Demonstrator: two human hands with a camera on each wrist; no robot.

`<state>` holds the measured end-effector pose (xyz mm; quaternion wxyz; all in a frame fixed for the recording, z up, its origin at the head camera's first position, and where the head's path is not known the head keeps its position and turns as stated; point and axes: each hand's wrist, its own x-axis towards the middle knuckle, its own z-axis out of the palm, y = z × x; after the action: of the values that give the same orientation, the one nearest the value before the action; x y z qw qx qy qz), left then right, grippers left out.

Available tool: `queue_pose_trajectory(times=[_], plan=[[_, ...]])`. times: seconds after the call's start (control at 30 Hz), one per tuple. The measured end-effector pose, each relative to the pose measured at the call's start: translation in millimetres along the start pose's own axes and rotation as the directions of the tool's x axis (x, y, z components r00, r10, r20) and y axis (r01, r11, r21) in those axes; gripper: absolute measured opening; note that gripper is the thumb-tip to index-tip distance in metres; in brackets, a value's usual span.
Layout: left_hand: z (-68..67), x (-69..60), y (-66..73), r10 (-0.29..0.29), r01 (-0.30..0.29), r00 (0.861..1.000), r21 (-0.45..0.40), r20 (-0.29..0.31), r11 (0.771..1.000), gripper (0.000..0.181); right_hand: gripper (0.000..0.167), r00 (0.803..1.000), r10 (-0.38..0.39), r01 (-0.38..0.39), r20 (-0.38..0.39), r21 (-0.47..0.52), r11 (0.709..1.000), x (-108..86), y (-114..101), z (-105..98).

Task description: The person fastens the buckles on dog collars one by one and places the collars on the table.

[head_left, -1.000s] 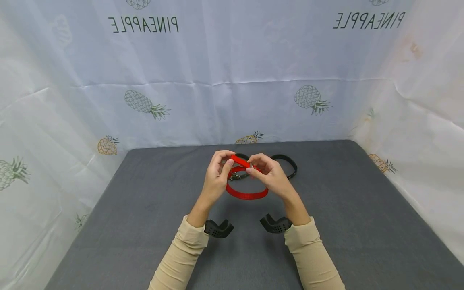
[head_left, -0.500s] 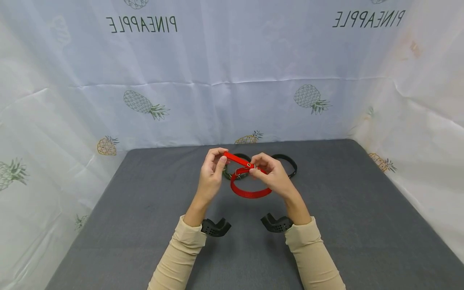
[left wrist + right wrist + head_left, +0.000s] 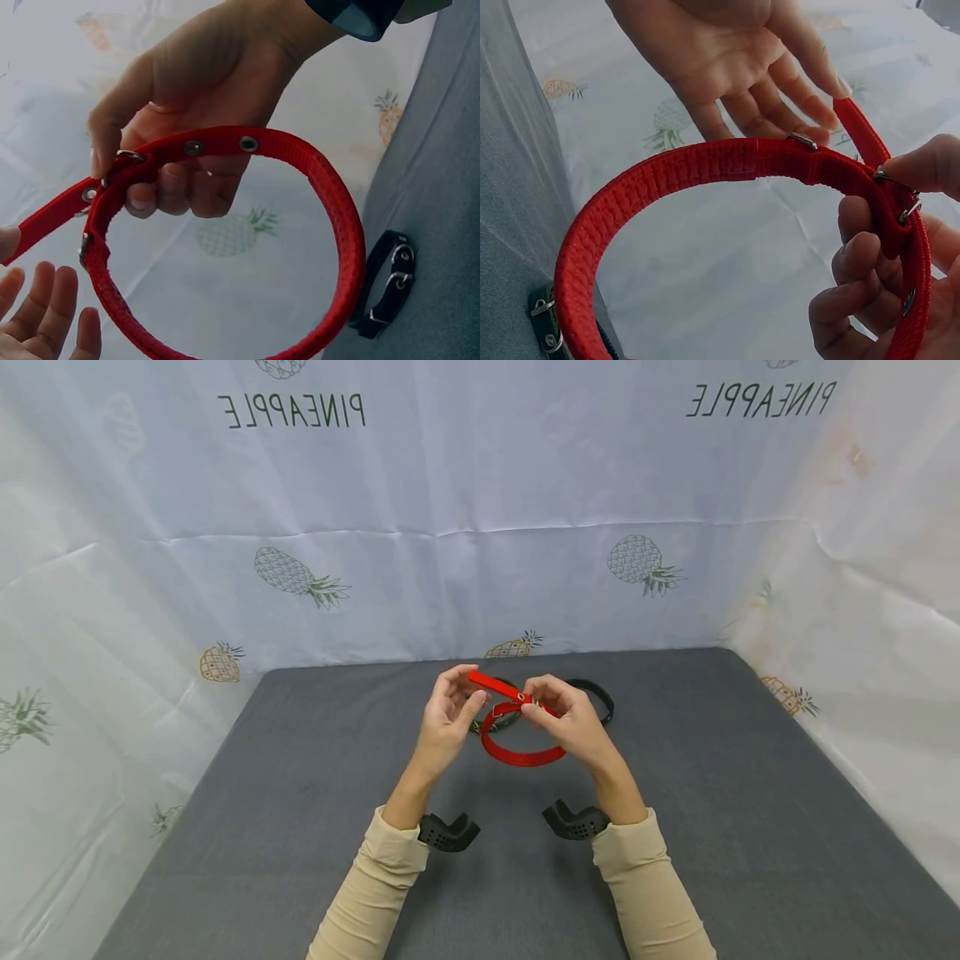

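A red dog collar (image 3: pixel 525 758) with metal eyelets and a buckle hangs in a loop above the table, between both hands. My right hand (image 3: pixel 573 718) pinches it near the buckle; in the right wrist view the thumb (image 3: pixel 930 163) presses there, with the other fingers curled below. The strap's loose end (image 3: pixel 495 685) sticks out leftward. My left hand (image 3: pixel 444 722) is at that end: in the right wrist view a digit touches the strap tip (image 3: pixel 847 112), and the left hand's other fingers (image 3: pixel 45 307) spread loosely. Exact contact at the tip is partly hidden.
Behind the hands lie a dark green collar (image 3: pixel 480 725), partly covered by the red one, and a black collar (image 3: pixel 600 695). All are over a grey cloth-covered table (image 3: pixel 315 760). A pineapple-print curtain (image 3: pixel 420 593) stands behind it. Black mounts (image 3: pixel 448 833) sit at both wrists.
The strap end was first pulled left out of the buckle area by my left hand. Left fingers have since loosened and shifted slightly right; the collar loop has moved slightly right.
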<state>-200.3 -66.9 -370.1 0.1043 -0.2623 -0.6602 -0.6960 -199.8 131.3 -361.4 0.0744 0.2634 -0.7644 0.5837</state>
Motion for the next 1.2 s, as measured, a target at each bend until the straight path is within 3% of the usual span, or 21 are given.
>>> queue_pose_trajectory(times=[0.23,0.4,0.53,0.67,0.93,1.2], plan=[[-0.4,-0.5,-5.6,-0.053,0.048,0.996,0.071,0.069,0.996,0.036,0.013,1.0,0.011,-0.011,0.006,0.005,1.0,-0.3,-2,0],[0.6,-0.3,-8.5,-0.099,0.094,0.984,0.045,0.15,0.995,0.029,0.015,1.0,0.013,-0.013,0.025,-0.001,1.0,-1.1,-4,0],[2.3,-1.5,-8.0,-0.148,0.144,0.973,0.033,0.177,0.989,0.032,0.017,0.999,0.024,-0.024,0.039,-0.007,1.0,-1.4,-5,0],[4.6,-2.6,-8.4,-0.149,0.145,0.973,0.035,0.176,0.989,0.03,0.017,0.999,0.026,-0.026,0.044,-0.005,1.0,-1.5,-5,1],[12.4,-3.8,-8.2,-0.073,0.074,0.989,0.004,0.126,0.997,0.021,0.019,0.999,-0.016,0.015,0.032,0.018,1.0,-1.0,-4,4],[17.8,-4.9,-7.1,-0.095,0.096,0.992,-0.011,0.087,0.995,0.015,0.021,1.0,0.004,-0.007,0.027,0.112,0.994,0.4,-5,9]])
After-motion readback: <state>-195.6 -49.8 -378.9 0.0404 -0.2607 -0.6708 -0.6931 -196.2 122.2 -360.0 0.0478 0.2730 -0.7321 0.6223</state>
